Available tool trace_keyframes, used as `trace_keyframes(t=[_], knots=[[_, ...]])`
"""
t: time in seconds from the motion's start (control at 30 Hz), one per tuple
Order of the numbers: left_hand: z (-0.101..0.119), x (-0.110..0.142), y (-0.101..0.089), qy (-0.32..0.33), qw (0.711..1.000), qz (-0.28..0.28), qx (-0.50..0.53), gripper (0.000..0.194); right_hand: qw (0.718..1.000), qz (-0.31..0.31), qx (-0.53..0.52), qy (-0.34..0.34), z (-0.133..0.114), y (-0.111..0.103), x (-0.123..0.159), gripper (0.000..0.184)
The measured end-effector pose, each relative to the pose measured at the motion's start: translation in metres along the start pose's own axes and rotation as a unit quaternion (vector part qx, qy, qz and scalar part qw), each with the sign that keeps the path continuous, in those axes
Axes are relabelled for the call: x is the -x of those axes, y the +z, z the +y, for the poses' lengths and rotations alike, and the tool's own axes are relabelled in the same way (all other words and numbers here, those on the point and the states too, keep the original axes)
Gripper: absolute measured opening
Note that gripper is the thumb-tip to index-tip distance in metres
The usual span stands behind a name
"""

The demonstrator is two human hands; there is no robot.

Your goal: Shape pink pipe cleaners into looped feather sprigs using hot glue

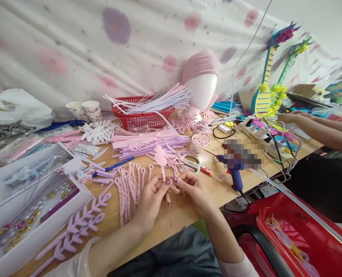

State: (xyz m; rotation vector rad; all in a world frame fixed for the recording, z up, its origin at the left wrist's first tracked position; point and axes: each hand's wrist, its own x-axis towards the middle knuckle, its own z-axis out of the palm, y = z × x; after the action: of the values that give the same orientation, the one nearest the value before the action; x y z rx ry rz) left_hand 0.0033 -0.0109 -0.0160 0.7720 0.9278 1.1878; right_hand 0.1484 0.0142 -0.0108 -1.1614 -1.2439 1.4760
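My left hand is closed in front of me, thumb and fingers pinched at the stem of a pink pipe-cleaner sprig that points away from me. Against its fingertips, my right hand is pinched too; whatever lies between its fingers is hidden. Left of my hands, pink looped pipe-cleaner twists lie in a row. Purple leafy pipe-cleaner sprigs rest farther left. Just beyond my right hand are scissors with pale handles and a red lighter.
A blue glue gun stands at the right. Bundled pipe cleaners lie before a red basket. White boxes with beads fill the left. A foam head stands behind. Another person's arms reach in from the right.
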Motion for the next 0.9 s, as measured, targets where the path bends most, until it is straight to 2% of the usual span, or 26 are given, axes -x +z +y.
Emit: trace_keyframes(t=[0.17, 0.37, 0.47, 0.6, 0.63, 0.67, 0.7, 0.73, 0.77, 0.8, 0.83, 0.9], knots=[[0.002, 0.001, -0.001, 0.013, 1.000, -0.002, -0.021, 0.023, 0.999, -0.014, -0.043, 0.015, -0.002, 0.005, 0.002, 0.036], [0.001, 0.004, 0.002, 0.023, 0.999, 0.038, -0.017, 0.027, 0.995, 0.070, -0.067, -0.032, 0.007, 0.009, 0.006, 0.028], [0.000, 0.005, 0.001, 0.025, 0.999, 0.043, -0.015, 0.028, 0.993, 0.081, -0.080, -0.045, 0.010, 0.011, 0.008, 0.027], [0.003, 0.002, -0.005, 0.021, 0.999, 0.033, -0.021, 0.027, 0.999, 0.040, 0.009, -0.034, 0.003, -0.003, 0.018, 0.031], [0.004, 0.002, -0.006, 0.020, 0.999, 0.032, -0.024, 0.027, 0.996, 0.059, 0.048, -0.039, 0.000, -0.012, 0.023, 0.033], [0.005, 0.001, -0.007, 0.019, 0.999, 0.033, -0.027, 0.027, 0.988, 0.108, 0.091, -0.057, -0.002, -0.022, 0.028, 0.034], [0.006, 0.001, -0.008, 0.016, 0.999, 0.033, -0.029, 0.027, 0.971, 0.179, 0.136, -0.078, -0.003, -0.034, 0.033, 0.034], [0.006, 0.001, -0.007, 0.010, 0.999, 0.032, -0.029, 0.028, 0.940, 0.276, 0.172, -0.106, -0.003, -0.048, 0.037, 0.036], [0.007, 0.001, -0.007, 0.001, 0.999, 0.028, -0.028, 0.028, 0.894, 0.380, 0.201, -0.128, -0.002, -0.061, 0.041, 0.039], [0.007, 0.002, -0.006, -0.010, 0.999, 0.021, -0.028, 0.029, 0.846, 0.457, 0.236, -0.141, 0.000, -0.075, 0.043, 0.041], [0.007, 0.002, -0.005, -0.021, 0.999, 0.010, -0.030, 0.029, 0.806, 0.504, 0.275, -0.145, 0.001, -0.089, 0.044, 0.041], [0.007, 0.003, -0.003, -0.040, 0.998, -0.016, -0.036, 0.031, 0.751, 0.522, 0.385, -0.122, 0.005, -0.112, 0.041, 0.042]])
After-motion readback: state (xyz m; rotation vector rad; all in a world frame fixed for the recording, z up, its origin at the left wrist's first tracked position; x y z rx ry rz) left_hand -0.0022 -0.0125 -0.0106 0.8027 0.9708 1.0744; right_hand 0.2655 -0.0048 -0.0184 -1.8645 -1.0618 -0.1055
